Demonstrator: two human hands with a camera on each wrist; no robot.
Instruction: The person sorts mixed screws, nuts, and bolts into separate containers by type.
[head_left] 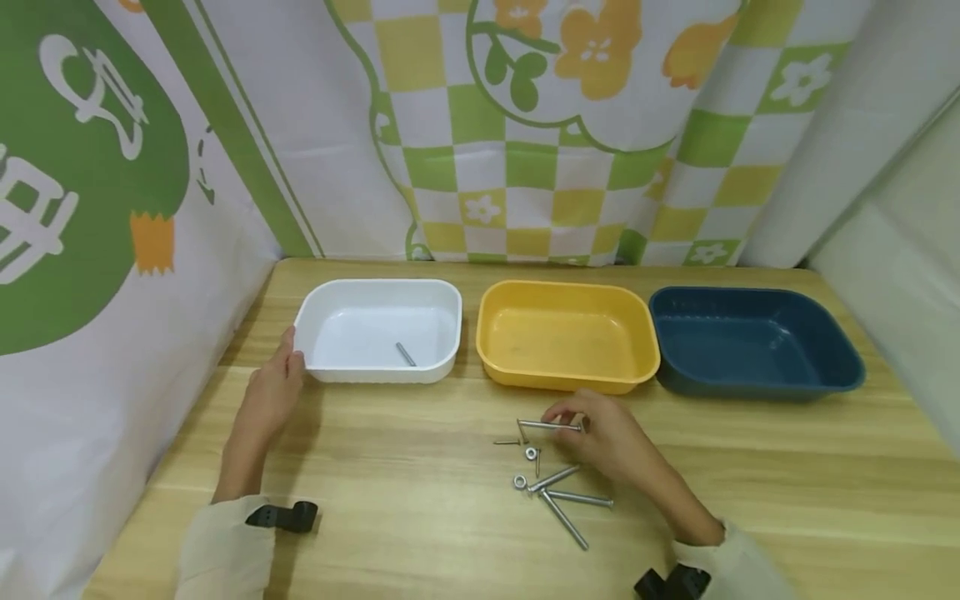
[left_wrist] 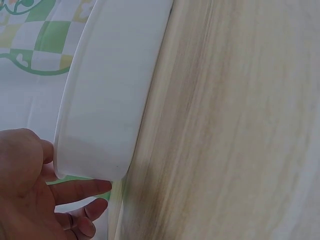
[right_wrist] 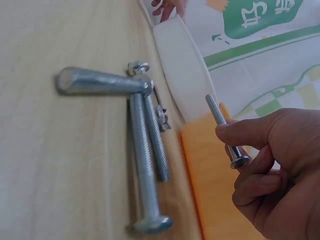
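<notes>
Wood-grain table (head_left: pixel 405 500), patterned curtain (head_left: pixel 480 179) behind, white bin (head_left: pixel 378 375) containing a metal rod (head_left: pixel 406 354), yellow bin (head_left: pixel 562 381), navy bin (head_left: pixel 757 389), left hand (head_left: pixel 273 387) gripping white bin's end, right hand (head_left: pixel 606 433) pinching a bolt (head_left: pixel 542 425) near yellow bin

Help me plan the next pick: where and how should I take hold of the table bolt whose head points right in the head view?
Probably best to pinch the bolt across its smooth shank, just behind the head, coming down from the right. That end lies clear, while the opposite end crowds among the neighbouring bolts.
</notes>
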